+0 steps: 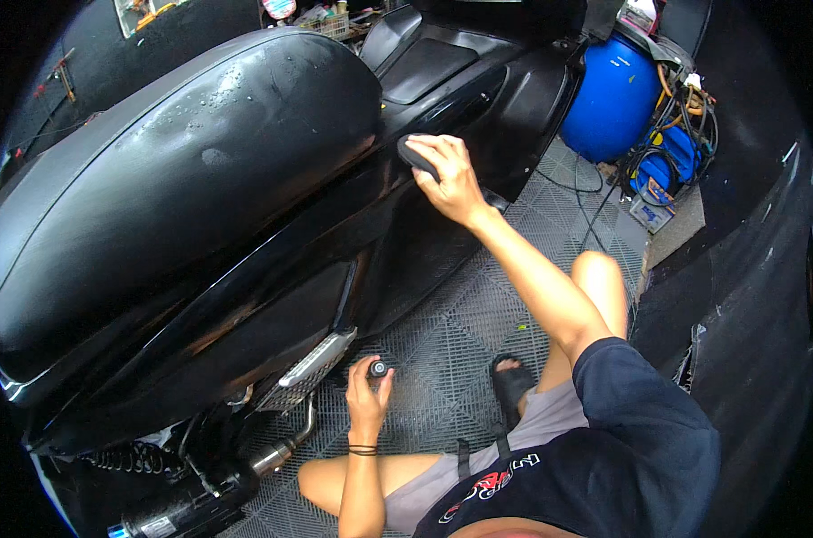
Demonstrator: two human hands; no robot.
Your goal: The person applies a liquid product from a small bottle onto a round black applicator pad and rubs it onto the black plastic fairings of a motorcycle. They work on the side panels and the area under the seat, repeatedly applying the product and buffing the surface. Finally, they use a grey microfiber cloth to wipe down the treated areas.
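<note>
My right hand (455,176) grips a black applicator pad (416,157) and holds it against the glossy black side panel (386,195) of a scooter, just below the front of the seat. Lower down, my left hand (366,400) has its fingers around a small dark bottle (378,368), seen from its top end. That hand is apart from the scooter, near the metal footrest guard (319,356). The black scooter seat (177,168) carries water droplets and a shiny patch.
Grey grated floor tiles (440,336) lie under the scooter and my sandalled foot (510,387). The exhaust (198,497) juts out at lower left. A blue tank (611,97) stands at upper right, beside tangled hoses (682,134). Cables (584,191) cross the floor there.
</note>
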